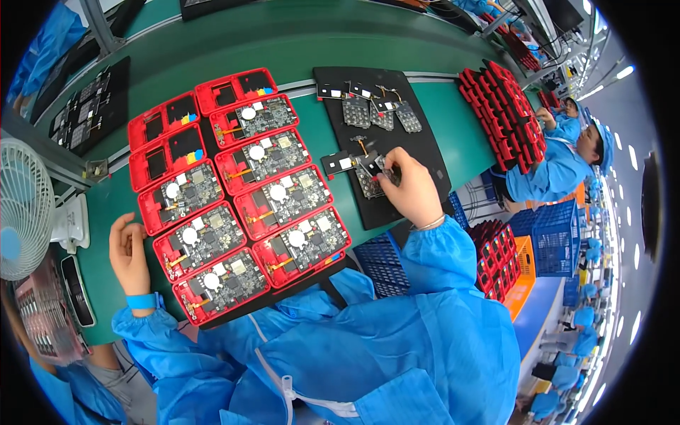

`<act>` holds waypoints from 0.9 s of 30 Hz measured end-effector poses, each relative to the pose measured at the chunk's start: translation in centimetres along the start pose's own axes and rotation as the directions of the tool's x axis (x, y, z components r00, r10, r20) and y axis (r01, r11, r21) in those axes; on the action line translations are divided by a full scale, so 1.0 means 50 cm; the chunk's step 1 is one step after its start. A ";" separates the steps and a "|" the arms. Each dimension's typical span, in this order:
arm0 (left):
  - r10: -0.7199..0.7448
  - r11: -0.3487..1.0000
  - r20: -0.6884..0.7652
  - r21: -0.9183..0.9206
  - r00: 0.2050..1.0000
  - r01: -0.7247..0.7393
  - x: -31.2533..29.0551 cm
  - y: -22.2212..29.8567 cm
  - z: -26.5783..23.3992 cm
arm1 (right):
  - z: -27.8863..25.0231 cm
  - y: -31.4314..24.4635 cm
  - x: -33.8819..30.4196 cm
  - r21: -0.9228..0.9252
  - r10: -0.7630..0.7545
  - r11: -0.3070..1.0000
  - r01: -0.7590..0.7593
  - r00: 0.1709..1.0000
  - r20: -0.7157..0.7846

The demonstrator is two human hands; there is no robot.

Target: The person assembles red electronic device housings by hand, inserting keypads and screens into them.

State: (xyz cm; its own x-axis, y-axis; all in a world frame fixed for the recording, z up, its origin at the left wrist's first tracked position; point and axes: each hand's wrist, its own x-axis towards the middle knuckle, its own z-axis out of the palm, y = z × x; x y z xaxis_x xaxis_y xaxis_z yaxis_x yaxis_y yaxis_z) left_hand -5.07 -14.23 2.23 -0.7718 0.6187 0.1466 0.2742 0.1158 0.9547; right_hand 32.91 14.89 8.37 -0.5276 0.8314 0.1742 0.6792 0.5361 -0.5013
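My right hand [414,185] pinches a small keypad board with a dark screen [370,167] over the black mat [418,159]. Touching its left side is another small dark screen part [338,163] with a white patch. Farther up the mat lie several keypad boards [355,112] with small screens and thin flex cables. Loosely curled, with nothing visible in it, my left hand [131,255] rests beside the left column of red plastic housings [161,258]. Most housings hold a grey circuit board [265,158] with a white round part; the farthest ones show black screens and no such board.
A white fan [25,205] and a phone-like device [76,290] stand at the left. Stacked red housings [501,117] rise at the far right of the green table [453,124]. Blue crates [556,237] and an orange crate [523,273] sit below; co-workers in blue [559,159] are beyond.
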 end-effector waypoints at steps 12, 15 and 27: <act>0.023 0.996 -0.039 -0.085 0.999 -0.026 -0.020 0.101 -0.003 | -0.017 -0.063 0.008 0.931 0.241 0.263 -0.253 0.952 0.191; 0.187 0.965 0.068 -0.201 0.980 -0.171 -0.055 0.238 0.019 | -0.010 -0.142 -0.003 0.917 -0.027 -0.168 -0.361 0.932 0.362; 0.791 0.583 0.116 0.159 0.601 -0.797 -0.058 0.382 0.151 | 0.010 -0.402 -0.028 0.891 -0.383 -0.117 -0.439 0.848 0.367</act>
State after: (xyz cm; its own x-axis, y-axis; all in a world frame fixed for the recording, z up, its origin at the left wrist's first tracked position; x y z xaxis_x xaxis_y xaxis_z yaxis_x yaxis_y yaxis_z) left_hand 6.74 -7.92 18.09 -0.1807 0.5534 0.8131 0.8660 -0.3025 0.3983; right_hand 19.73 2.88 17.79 -0.8948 0.4456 0.0287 -0.3027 -0.5580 -0.7727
